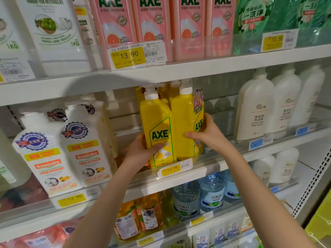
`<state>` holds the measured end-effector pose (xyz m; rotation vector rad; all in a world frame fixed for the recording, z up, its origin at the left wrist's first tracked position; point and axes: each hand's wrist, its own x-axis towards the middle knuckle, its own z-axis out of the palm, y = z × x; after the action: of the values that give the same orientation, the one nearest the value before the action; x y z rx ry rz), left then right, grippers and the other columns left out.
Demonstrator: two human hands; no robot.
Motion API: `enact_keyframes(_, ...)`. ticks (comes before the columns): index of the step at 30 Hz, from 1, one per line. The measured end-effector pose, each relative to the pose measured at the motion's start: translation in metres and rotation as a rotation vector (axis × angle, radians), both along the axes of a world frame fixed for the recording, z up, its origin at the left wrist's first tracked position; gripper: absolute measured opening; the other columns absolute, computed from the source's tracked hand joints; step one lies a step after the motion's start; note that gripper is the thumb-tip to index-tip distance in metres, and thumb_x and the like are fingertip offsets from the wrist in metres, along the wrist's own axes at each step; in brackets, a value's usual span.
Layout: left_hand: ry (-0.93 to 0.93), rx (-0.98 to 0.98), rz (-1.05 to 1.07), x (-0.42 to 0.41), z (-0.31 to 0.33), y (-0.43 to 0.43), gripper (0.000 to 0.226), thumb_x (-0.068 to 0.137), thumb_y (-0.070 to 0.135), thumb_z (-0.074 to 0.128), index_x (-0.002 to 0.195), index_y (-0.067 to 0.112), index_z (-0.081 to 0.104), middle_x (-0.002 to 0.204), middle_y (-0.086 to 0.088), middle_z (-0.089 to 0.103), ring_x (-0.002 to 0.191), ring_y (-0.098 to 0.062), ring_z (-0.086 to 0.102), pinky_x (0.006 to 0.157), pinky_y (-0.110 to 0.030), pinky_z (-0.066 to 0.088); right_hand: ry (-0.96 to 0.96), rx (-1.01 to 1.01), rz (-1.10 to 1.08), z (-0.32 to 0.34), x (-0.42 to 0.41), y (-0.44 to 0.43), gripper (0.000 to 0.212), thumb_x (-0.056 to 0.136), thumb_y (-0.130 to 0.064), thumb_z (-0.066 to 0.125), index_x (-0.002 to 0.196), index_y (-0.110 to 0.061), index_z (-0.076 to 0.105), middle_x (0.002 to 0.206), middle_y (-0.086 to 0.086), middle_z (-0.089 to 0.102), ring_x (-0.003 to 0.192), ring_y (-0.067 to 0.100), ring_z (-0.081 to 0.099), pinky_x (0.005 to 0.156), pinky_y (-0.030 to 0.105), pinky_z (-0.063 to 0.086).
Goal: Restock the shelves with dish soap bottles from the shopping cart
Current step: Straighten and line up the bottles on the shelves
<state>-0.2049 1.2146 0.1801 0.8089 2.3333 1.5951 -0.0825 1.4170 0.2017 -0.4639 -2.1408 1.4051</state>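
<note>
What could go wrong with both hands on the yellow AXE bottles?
The right yellow bottle sits turned, label sideways; may end up mis-faced.
The left yellow bottle stands at the front edge; a pull by the left hand could tip it off.
The pump tops sit close under the upper shelf; lifting may snag.

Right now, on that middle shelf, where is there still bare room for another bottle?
Two gaps: one between the right yellow AXE bottle and the white bottles, and another between the ksemake bottles and the left yellow AXE bottle. The pink AXE row above is packed.
</note>
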Motion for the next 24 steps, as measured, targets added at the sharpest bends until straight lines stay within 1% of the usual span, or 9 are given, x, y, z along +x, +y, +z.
enact_keyframes(2, -0.006, 0.016, 0.000, 0.002, 0.001, 0.001, 0.047, 0.079, 0.029, 0.075, 0.120, 0.026, 0.053, 0.101, 0.014, 0.063, 0.092, -0.007, 0.060, 0.070, -0.020, 0.045, -0.033, 0.090, -0.053, -0.003, 0.005, 0.001, 0.079, 0.068, -0.031, 0.084, 0.130, -0.013, 0.040, 0.098, -0.018, 0.053, 0.086, 0.000, 0.056, 0.066, 0.012, 0.045)
enact_keyframes(3, -0.008, 0.021, 0.005, 0.003, 0.001, 0.002, 0.047, 0.079, 0.029, 0.075, 0.120, 0.026, 0.053, 0.098, 0.016, 0.062, 0.090, -0.006, 0.059, 0.072, -0.021, 0.045, -0.019, 0.124, -0.103, -0.005, 0.006, -0.002, 0.077, 0.066, -0.033, 0.085, 0.127, -0.013, 0.043, 0.099, -0.015, 0.054, 0.087, 0.003, 0.056, 0.069, 0.014, 0.046)
enact_keyframes(6, 0.004, 0.017, 0.023, 0.006, 0.002, 0.004, 0.047, 0.079, 0.030, 0.075, 0.119, 0.028, 0.052, 0.096, 0.017, 0.060, 0.089, -0.006, 0.058, 0.080, -0.026, 0.046, 0.041, 0.177, -0.226, -0.011, 0.000, -0.015, 0.078, 0.060, -0.042, 0.087, 0.121, -0.013, 0.047, 0.106, -0.006, 0.058, 0.097, 0.013, 0.056, 0.081, 0.028, 0.047)
enact_keyframes(9, 0.003, 0.023, 0.032, 0.007, 0.001, 0.004, 0.051, 0.077, 0.031, 0.077, 0.121, 0.028, 0.052, 0.100, 0.015, 0.061, 0.093, -0.008, 0.059, 0.085, -0.031, 0.049, 0.052, 0.220, -0.309, -0.015, -0.008, -0.022, 0.080, 0.056, -0.048, 0.086, 0.116, -0.011, 0.047, 0.112, 0.003, 0.060, 0.102, 0.020, 0.057, 0.085, 0.040, 0.050)
enact_keyframes(11, 0.011, 0.022, 0.045, 0.007, 0.000, 0.004, 0.054, 0.075, 0.034, 0.078, 0.122, 0.028, 0.051, 0.102, 0.014, 0.062, 0.095, -0.010, 0.060, 0.088, -0.034, 0.050, 0.033, 0.272, -0.348, -0.018, -0.010, -0.023, 0.079, 0.056, -0.051, 0.085, 0.113, -0.010, 0.049, 0.111, 0.006, 0.058, 0.103, 0.024, 0.056, 0.084, 0.043, 0.050)
enact_keyframes(15, 0.010, 0.043, 0.054, 0.009, -0.002, 0.005, 0.054, 0.075, 0.031, 0.079, 0.121, 0.027, 0.051, 0.105, 0.011, 0.063, 0.088, -0.007, 0.060, 0.082, -0.032, 0.050, 0.005, 0.331, -0.316, -0.022, -0.010, -0.019, 0.065, 0.063, -0.047, 0.083, 0.109, -0.011, 0.055, 0.107, 0.005, 0.055, 0.101, 0.023, 0.055, 0.083, 0.037, 0.047)
enact_keyframes(19, 0.009, 0.049, 0.048, 0.011, 0.000, 0.005, 0.052, 0.076, 0.030, 0.078, 0.121, 0.027, 0.051, 0.104, 0.012, 0.062, 0.084, -0.003, 0.059, 0.076, -0.025, 0.048, 0.028, 0.229, -0.179, -0.024, -0.005, -0.014, 0.052, 0.071, -0.035, 0.081, 0.111, -0.017, 0.055, 0.106, 0.000, 0.064, 0.100, 0.019, 0.060, 0.086, 0.040, 0.050)
enact_keyframes(22, 0.007, 0.025, 0.063, 0.011, 0.001, 0.004, 0.054, 0.076, 0.032, 0.077, 0.123, 0.027, 0.051, 0.109, 0.010, 0.064, 0.093, -0.010, 0.060, 0.086, -0.033, 0.050, 0.038, 0.224, -0.192, -0.025, -0.005, -0.016, 0.051, 0.071, -0.035, 0.081, 0.111, -0.017, 0.055, 0.107, 0.001, 0.066, 0.096, 0.018, 0.062, 0.084, 0.038, 0.051)
enact_keyframes(24, 0.013, 0.008, 0.065, 0.012, 0.001, 0.004, 0.050, 0.076, 0.033, 0.077, 0.119, 0.030, 0.051, 0.107, 0.011, 0.064, 0.096, -0.012, 0.060, 0.092, -0.037, 0.048, 0.047, 0.231, -0.203, -0.026, -0.005, -0.018, 0.049, 0.071, -0.035, 0.081, 0.109, -0.017, 0.056, 0.105, 0.001, 0.067, 0.093, 0.017, 0.063, 0.080, 0.035, 0.051)
